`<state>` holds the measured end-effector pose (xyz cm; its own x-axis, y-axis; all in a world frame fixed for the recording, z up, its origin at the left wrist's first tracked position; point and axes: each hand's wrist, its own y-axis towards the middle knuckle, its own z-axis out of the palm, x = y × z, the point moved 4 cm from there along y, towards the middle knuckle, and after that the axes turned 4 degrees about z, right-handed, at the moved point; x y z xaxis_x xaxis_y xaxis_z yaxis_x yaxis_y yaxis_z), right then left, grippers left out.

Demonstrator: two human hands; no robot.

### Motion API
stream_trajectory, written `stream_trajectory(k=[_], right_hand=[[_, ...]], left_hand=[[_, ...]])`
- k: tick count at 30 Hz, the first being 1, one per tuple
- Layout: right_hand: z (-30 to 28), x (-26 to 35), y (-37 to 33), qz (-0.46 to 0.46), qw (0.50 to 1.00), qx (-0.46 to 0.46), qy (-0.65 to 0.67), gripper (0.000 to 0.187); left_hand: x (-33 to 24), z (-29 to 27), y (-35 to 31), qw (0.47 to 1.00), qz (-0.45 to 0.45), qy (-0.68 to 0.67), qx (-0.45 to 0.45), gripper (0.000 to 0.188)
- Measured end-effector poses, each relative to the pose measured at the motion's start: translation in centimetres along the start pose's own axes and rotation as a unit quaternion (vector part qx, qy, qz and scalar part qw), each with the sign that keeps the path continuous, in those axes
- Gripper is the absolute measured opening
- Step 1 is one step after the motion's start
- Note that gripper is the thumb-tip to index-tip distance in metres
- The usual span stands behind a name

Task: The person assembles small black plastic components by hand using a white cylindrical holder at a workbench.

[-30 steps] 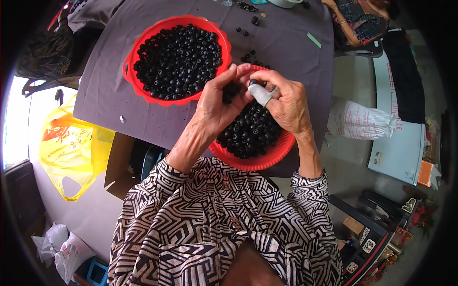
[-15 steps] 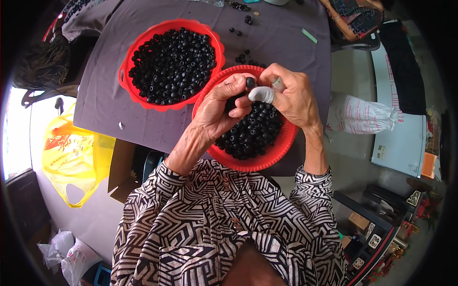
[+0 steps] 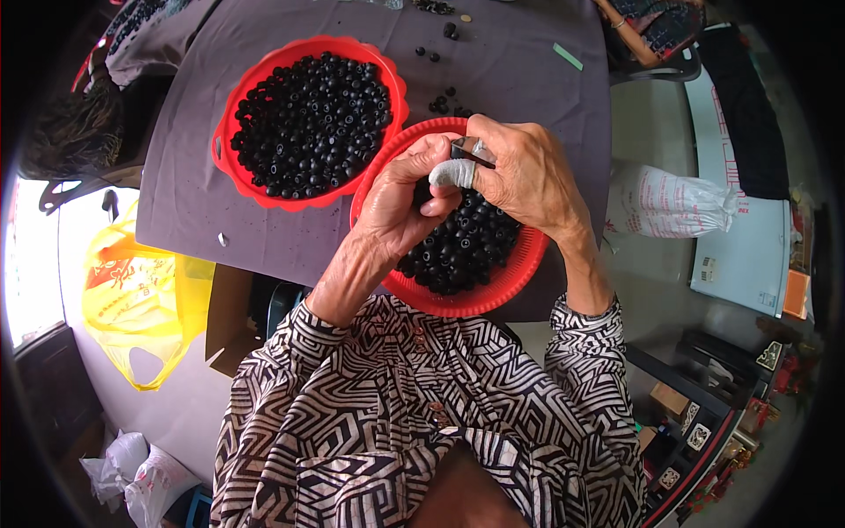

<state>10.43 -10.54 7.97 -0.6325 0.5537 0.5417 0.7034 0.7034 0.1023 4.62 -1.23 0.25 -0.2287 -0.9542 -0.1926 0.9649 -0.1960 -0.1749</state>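
Over a red ribbed basket [image 3: 519, 286], my two hands meet fingertip to fingertip. My left hand [image 3: 387, 198] pinches a small round black piece between thumb and forefinger; the piece is now mostly hidden. My right hand [image 3: 537, 176], its thumb wrapped in a white cover [image 3: 453, 173], grips a small dark flat tool [image 3: 481, 153] pressed against that piece. The tool's exact kind cannot be made out. Beneath the hands, the basket holds many round black pieces [image 3: 458, 251] with ring-shaped marks.
A scalloped red bowl [image 3: 399, 84] full of similar black pieces stands to the left on the grey tablecloth [image 3: 189, 180]. Loose black pieces [image 3: 429, 55] and a green strip [image 3: 568, 57] lie farther back. Another person's arm [image 3: 629, 35] shows at the far right. A yellow bag [image 3: 145, 299] hangs left.
My right hand has moved left, bringing the dark tool against the round black piece in my left hand. The view has shifted slightly.
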Motion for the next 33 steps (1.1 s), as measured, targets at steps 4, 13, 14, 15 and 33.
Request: stream_trajectory(k=[4, 13, 14, 15, 33], right_hand=[[0.1, -0.1, 0.0, -0.006, 1.000, -0.006, -0.002, 0.034], [0.3, -0.4, 0.1, 0.000, 1.000, 0.005, -0.002, 0.032], [0.3, -0.3, 0.1, -0.005, 1.000, 0.005, 0.003, 0.032], [0.4, -0.3, 0.0, -0.005, 1.000, 0.005, 0.004, 0.032], [0.2, -0.7, -0.6, -0.026, 0.999, -0.036, 0.001, 0.032]], left_hand=[[-0.1, 0.2, 0.0, 1.000, 0.007, 0.016, -0.011, 0.019], [-0.2, 0.0, 0.0, 0.999, 0.004, 0.032, -0.012, 0.020], [-0.2, 0.0, -0.1, 0.999, 0.003, 0.029, -0.016, 0.019], [-0.1, 0.0, -0.1, 0.999, 0.003, 0.025, -0.019, 0.019], [0.6, 0.2, -0.1, 0.997, -0.005, 0.021, -0.072, 0.014]])
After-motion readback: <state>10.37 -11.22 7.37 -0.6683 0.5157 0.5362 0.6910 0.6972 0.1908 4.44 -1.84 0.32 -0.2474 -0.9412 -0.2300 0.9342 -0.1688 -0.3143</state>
